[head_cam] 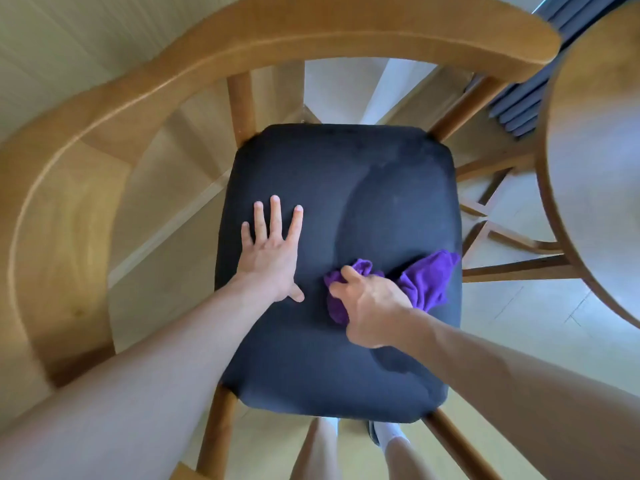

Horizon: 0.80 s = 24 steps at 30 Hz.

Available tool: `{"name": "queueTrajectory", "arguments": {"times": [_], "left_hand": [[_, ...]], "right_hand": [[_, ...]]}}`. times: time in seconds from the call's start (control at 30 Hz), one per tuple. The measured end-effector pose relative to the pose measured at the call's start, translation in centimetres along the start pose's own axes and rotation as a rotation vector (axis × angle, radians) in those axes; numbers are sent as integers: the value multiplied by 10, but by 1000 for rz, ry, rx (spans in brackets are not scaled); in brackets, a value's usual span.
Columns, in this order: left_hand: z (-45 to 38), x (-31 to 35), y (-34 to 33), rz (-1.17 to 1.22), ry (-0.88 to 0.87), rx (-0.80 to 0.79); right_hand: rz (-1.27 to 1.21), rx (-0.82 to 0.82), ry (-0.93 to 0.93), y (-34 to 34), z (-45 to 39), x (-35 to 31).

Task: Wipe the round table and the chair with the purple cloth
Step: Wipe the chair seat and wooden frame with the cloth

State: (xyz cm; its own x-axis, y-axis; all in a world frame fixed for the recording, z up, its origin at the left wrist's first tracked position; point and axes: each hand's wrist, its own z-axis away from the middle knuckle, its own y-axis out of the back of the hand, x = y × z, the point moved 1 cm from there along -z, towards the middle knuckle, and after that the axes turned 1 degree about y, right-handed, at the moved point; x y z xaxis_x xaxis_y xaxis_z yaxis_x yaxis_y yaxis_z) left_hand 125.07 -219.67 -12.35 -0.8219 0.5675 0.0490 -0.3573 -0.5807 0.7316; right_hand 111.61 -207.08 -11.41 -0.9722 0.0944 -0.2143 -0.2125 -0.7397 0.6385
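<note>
I look straight down on a wooden chair with a curved backrest [242,32] and a dark cushioned seat [329,174]. My left hand [272,251] lies flat on the seat's left half, fingers spread and straight. My right hand [370,303] grips the bunched purple cloth [429,278] on the seat's right side; part of the cloth trails toward the right edge. The round wooden table [595,161] shows at the right edge of the view.
The table's wooden legs and crossbars [512,261] stand close to the chair's right side. Pale wood floor [166,244] surrounds the chair. A dark ribbed object [519,105] lies at the upper right. My legs and a white sock [388,438] show below the seat.
</note>
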Motion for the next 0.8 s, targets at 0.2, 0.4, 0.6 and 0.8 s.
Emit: {"name": "queueTrajectory", "arguments": {"times": [0.2,0.4,0.6,0.8], "left_hand": [[1,-1,0,26,-8,1],[2,-1,-1,37,2,12],[-5,2,-7,39,25,23],[-9,2,-13,45,34,55]], "right_hand": [[-67,-107,63,-23,35,3],[-521,571,-221,49,0,59],[-614,636,-427,109,-99,77],[-67,429,-113,51,-73,18]]}}
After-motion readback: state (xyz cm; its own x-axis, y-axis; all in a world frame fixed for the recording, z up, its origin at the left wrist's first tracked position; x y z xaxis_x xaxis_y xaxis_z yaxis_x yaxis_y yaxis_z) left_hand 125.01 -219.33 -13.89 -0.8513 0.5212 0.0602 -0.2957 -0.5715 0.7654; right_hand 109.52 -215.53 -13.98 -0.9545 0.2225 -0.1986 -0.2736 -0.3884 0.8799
